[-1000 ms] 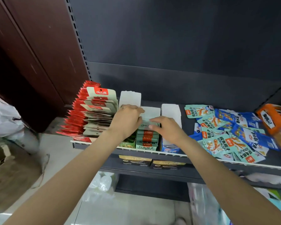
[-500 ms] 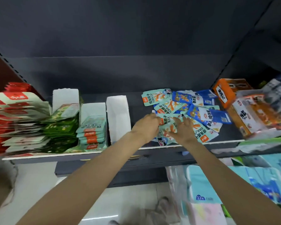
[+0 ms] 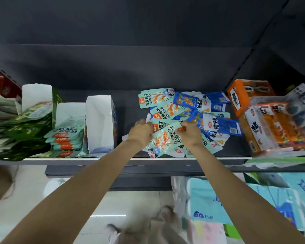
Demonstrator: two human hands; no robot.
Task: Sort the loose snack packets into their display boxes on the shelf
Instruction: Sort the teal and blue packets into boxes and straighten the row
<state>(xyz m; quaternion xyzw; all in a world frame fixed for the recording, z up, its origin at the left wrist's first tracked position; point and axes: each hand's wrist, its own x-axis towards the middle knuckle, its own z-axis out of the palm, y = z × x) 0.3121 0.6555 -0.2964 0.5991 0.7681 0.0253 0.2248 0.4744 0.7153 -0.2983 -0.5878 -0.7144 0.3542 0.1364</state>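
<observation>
A teal packet (image 3: 165, 138) is pinched by left hand (image 3: 140, 133) and right hand (image 3: 190, 133). Teal box (image 3: 70, 111): teal packets stacked. Blue box (image 3: 99, 120): contents unseen.

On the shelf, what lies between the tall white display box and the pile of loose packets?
In the head view, only bare dark shelf lies between the white display box and the pile of loose packets; the left hand is at the pile's near edge.

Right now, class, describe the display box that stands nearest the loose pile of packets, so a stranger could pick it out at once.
Start at the dark shelf and find the loose pile of teal and blue packets under both hands. Left of it, across a bare gap, stands a row of boxes. The one meant is the tall white box at the row's right end, showing no packets, unlike its teal-filled neighbour.
</observation>
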